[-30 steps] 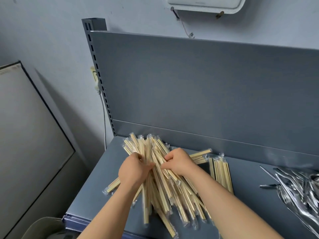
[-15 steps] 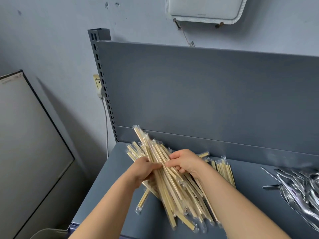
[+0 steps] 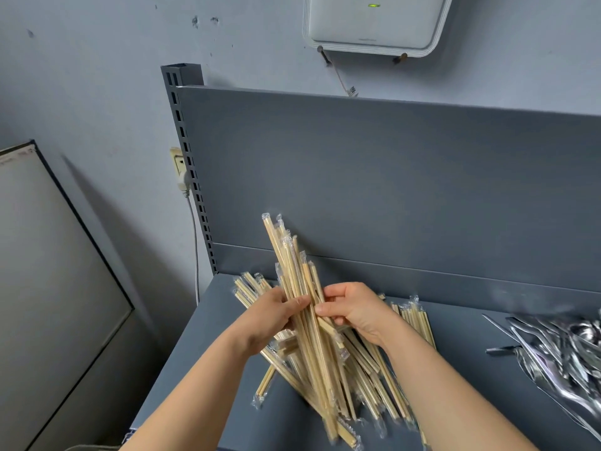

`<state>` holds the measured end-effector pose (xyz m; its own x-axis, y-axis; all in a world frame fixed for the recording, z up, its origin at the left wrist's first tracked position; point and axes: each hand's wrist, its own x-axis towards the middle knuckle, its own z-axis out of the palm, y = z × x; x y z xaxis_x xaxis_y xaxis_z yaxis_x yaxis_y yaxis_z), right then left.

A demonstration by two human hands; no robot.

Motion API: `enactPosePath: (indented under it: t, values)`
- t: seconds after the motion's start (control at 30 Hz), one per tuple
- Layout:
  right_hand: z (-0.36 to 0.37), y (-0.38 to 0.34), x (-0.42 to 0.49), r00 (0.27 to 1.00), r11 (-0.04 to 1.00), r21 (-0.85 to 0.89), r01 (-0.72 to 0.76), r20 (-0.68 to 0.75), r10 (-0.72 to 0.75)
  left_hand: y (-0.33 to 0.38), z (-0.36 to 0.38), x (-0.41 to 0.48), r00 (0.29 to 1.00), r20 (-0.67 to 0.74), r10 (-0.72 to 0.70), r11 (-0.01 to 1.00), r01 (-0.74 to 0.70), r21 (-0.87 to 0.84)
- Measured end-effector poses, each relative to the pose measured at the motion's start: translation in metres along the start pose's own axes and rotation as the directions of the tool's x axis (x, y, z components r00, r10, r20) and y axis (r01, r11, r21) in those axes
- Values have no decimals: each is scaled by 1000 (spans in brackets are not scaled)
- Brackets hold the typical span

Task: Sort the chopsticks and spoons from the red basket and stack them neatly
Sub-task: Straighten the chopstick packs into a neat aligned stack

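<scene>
The bundle of wrapped chopsticks now stands tilted up off the grey shelf, its upper ends leaning toward the back panel; a second ago the same sticks lay fanned nearly flat across the shelf under both palms. They have drawn closer to parallel, though the lower ends near the shelf's front edge are splayed and uneven. That suggests the gathering step is under way and squaring-up is not yet done.

The left hand wraps the bundle from its left side, thumb across the front, its grip clamped on the sticks. The right hand meets them from the right, fingertips pinching the same mid-section, also closed on them. Both grips sit around the middle of the bundle, so long lengths stick out above and below.

A smaller flat batch of chopsticks lies on the shelf just right of the bundle. The spoons, a shiny heap, lie well apart at the shelf's right end. No red basket is in view.
</scene>
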<state>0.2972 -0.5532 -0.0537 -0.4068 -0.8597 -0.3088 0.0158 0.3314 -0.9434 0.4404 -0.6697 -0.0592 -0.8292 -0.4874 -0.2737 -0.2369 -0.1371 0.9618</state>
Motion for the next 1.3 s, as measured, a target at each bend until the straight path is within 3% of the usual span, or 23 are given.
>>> enactPosePath:
  t: [0.2, 0.47, 0.6, 0.7, 0.87, 1.1, 1.3]
  values:
    - [4, 6, -3, 998, 998, -18, 60, -8, -60, -3, 12, 5, 1000, -19, -7, 1000, 7, 21]
    - [11, 8, -12, 998, 997, -31, 64, -5, -64, -10, 17, 0, 996, 79, 36, 986, -22, -165]
    - [13, 7, -13, 996, 996, 40, 75, 34, -77, -12, 16, 1, 998, -48, -27, 959, 12, -282]
    - [7, 10, -13, 998, 994, 93, 55, -48, -50, -15, 9, 2, 996, -80, -34, 935, 3, -355]
    - [3, 2, -13, 978, 986, 53, 155, -151, -146, -1, 13, -5, 985, -46, 164, 932, -170, -320]
    - [-27, -57, -37, 910, 835, 364, 413, -117, -399, 63, 47, -15, 867, 22, 498, 833, -471, -289]
    - [-64, -69, -71, 878, 813, 334, 477, -226, -422, 88, 96, 5, 810, 82, 581, 805, -557, -205]
